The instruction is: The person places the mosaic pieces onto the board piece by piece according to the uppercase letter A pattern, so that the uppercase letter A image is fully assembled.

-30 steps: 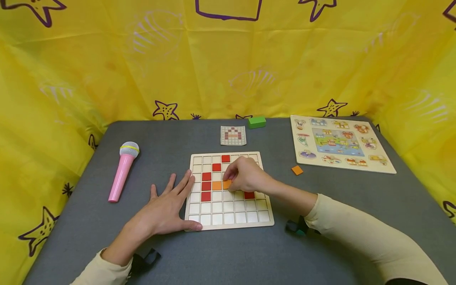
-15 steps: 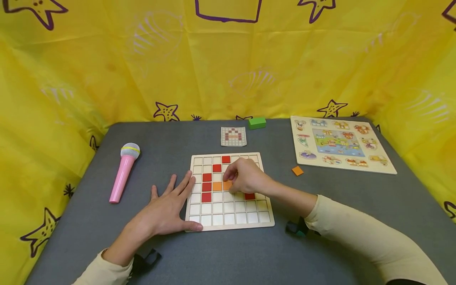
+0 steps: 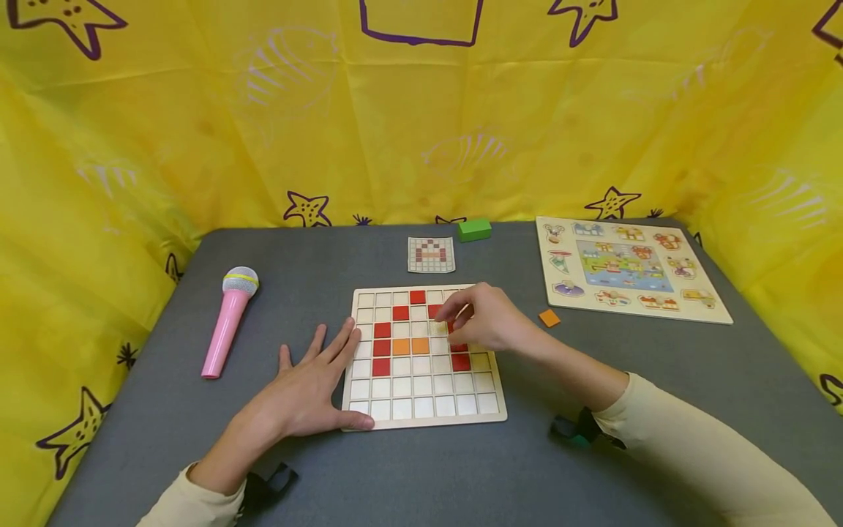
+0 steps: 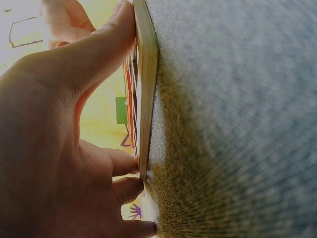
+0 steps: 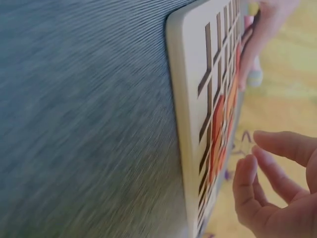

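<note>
A pale wooden grid board [image 3: 428,427] lies on the table, with several red square tiles [image 3: 381,366] and two orange square tiles [image 3: 420,346] in its cells. My left hand [image 3: 306,391], fingers spread, rests at the board's left side, thumb on the lower left corner. Above the board's right part is my right hand [image 3: 492,322], covering some cells there. In the right wrist view, this hand [image 5: 282,183] has loosely bent fingers, apart from the thumb, and holds nothing. A loose orange tile [image 3: 549,318] lies on the table to the board's right.
Behind the board lies a small pattern card [image 3: 431,255], near a green block [image 3: 475,230]. A wooden picture puzzle [image 3: 632,267] occupies the back right. On the left lies a pink toy microphone [image 3: 228,322]. Yellow patterned cloth [image 3: 408,132] hangs around the grey table [image 3: 435,483].
My right hand has let go of the second orange tile, which stays in its cell beside the first, and has moved right. My left hand stays at the board's edge.
</note>
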Demonstrator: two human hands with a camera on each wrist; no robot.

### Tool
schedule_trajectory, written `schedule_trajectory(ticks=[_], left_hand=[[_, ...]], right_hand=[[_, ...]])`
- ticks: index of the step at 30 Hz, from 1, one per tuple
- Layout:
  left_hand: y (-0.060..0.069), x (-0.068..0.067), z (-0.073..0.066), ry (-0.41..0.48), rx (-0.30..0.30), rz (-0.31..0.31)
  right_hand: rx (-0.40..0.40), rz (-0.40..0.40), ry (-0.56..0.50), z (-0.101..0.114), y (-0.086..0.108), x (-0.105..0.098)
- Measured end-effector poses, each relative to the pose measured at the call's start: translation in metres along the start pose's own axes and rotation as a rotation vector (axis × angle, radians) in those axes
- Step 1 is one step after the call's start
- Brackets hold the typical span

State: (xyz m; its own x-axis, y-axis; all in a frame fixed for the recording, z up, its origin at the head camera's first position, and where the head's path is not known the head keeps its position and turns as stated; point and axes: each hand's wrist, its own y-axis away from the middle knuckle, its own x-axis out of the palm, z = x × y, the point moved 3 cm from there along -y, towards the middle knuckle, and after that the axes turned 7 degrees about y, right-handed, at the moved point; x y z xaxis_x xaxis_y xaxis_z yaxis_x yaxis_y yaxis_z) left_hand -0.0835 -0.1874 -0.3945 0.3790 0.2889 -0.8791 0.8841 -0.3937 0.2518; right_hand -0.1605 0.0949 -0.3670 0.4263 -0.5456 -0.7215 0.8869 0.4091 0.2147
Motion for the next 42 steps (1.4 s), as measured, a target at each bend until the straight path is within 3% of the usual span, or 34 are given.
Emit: schedule_trajectory(ticks=[9,17,24,33,42], left_hand=[[-0.002,0.000,0.000,0.012,0.000,0.006],[0.001,-0.001,0.002,0.009,-0.004,-0.003],[0.000,0.000,0.001,0.013,-0.001,0.002],[-0.001,0.000,0.001,0.004,0.004,-0.004],[-0.001,0.000,0.001,-0.003,-0.003,0.000]], right_hand=[[0.029,-0.066,0.021,-0.041,0.020,-0.028],[0.002,-0.080,0.042,-0.076,0.035,-0.053],[0.041,-0.087,0.056,-0.104,0.046,-0.073],[0.056,-0.098,0.100,-0.126,0.048,-0.081],[0.019,-0.127,0.167,-0.131,0.046,-0.077]])
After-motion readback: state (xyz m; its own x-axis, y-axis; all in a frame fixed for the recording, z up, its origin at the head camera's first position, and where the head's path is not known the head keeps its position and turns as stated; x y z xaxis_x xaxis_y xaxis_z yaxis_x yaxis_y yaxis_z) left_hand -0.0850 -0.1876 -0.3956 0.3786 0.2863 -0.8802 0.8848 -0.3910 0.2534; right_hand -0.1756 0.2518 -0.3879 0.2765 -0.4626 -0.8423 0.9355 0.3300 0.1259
